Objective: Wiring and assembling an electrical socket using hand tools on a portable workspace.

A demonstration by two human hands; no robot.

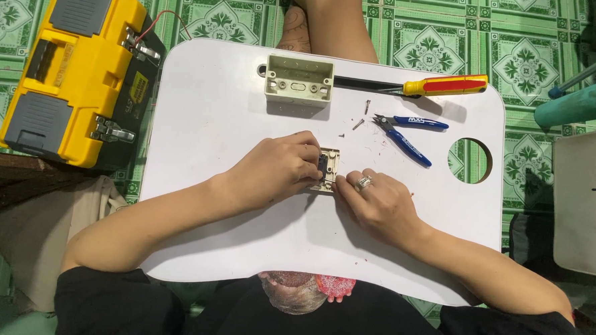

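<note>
Hands working mid-worktop (241, 252) — left hand (278, 170) pinching the small switch plate (329, 163), right hand (377, 204) fingertips bracing its lower edge — best keeping it pressed flat, grip steady, cutters (406, 135) lying near.

A white counter (228, 238) sits on a green floral-tiled floor (430, 46); yellow-and-grey toolbox (74, 70), blue-handled cutters (410, 135), yellow screwdriver (442, 85) (red stripe), beige box (299, 80).
</note>
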